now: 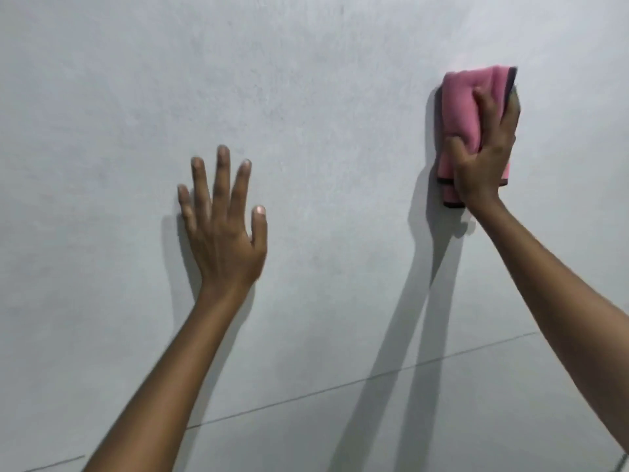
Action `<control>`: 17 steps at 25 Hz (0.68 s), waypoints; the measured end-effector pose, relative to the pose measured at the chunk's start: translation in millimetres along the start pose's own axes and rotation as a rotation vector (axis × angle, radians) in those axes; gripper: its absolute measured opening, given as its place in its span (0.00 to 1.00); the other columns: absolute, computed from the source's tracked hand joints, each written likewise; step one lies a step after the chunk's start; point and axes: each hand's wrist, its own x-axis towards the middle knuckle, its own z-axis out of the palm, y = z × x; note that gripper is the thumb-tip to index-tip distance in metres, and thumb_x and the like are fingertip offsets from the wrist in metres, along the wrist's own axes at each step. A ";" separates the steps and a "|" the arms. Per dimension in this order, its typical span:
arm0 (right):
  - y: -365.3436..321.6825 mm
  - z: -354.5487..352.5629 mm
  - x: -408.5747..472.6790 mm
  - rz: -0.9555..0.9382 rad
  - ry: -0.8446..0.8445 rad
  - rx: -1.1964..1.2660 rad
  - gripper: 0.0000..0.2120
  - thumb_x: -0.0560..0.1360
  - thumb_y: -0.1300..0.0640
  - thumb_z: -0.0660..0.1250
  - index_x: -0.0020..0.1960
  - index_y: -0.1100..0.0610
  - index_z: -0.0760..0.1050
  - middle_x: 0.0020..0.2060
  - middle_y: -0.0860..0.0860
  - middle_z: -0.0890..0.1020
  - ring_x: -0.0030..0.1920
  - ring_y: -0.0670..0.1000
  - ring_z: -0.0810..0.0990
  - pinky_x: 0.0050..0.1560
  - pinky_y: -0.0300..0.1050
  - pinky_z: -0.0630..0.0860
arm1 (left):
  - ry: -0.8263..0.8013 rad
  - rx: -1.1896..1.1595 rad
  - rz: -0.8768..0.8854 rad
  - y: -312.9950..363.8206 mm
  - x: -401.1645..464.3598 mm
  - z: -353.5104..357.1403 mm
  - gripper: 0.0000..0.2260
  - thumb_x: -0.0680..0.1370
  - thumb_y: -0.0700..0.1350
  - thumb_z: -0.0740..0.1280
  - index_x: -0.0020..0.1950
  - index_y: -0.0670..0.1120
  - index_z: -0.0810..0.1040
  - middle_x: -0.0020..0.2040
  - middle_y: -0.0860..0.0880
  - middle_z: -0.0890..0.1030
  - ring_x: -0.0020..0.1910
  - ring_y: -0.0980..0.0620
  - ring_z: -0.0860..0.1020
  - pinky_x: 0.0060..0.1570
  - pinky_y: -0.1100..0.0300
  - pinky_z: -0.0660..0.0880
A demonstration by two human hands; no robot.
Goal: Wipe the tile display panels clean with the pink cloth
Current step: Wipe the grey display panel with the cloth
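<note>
Pale grey tile panel (306, 97) fills my view, faintly mottled, w/ a thin dark joint line (374, 378) slanting across the lower part. Pink cloth (466, 107) is bunched & folded, dark trim at its edges, pressed on the panel upper right. My right hand (483, 155) is clenched around it, fingers over the front. My left hand (223, 226) is spread wide, holding nothing, well apart to the cloth's lower left.

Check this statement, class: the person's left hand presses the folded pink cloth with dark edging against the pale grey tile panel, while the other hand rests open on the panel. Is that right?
Not quite. The head view shows the right hand gripping the folded pink cloth with dark edging against the pale grey tile panel; the left hand is the one spread open on the panel.
</note>
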 end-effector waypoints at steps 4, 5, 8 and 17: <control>-52.0 38.2 -45.7 -0.181 -0.039 -0.019 0.29 0.70 0.52 0.64 0.69 0.61 0.73 0.71 0.66 0.67 0.71 0.55 0.66 0.70 0.50 0.65 | -0.066 0.212 -0.021 -20.0 6.3 8.9 0.25 0.83 0.50 0.51 0.80 0.50 0.52 0.80 0.49 0.51 0.79 0.44 0.46 0.76 0.43 0.45; -68.3 50.5 -90.4 -0.423 -0.166 -0.014 0.28 0.69 0.51 0.64 0.67 0.60 0.75 0.68 0.66 0.71 0.68 0.57 0.69 0.66 0.56 0.70 | -0.078 0.232 -0.010 -21.5 2.4 10.3 0.25 0.83 0.50 0.51 0.80 0.51 0.51 0.80 0.50 0.51 0.79 0.44 0.46 0.76 0.43 0.44; -98.7 62.0 -184.9 -1.177 -0.666 -0.020 0.28 0.70 0.50 0.67 0.69 0.54 0.69 0.72 0.59 0.70 0.73 0.60 0.65 0.69 0.60 0.63 | -0.112 0.238 0.020 -22.2 5.9 5.2 0.25 0.83 0.50 0.51 0.80 0.51 0.53 0.80 0.50 0.51 0.79 0.45 0.46 0.76 0.43 0.45; -29.6 18.6 126.4 0.055 0.169 -0.016 0.30 0.71 0.52 0.62 0.73 0.53 0.69 0.77 0.56 0.58 0.76 0.53 0.59 0.74 0.54 0.60 | 0.081 0.120 0.056 -4.3 142.8 -10.1 0.24 0.82 0.50 0.53 0.78 0.50 0.60 0.79 0.49 0.56 0.79 0.45 0.51 0.75 0.48 0.43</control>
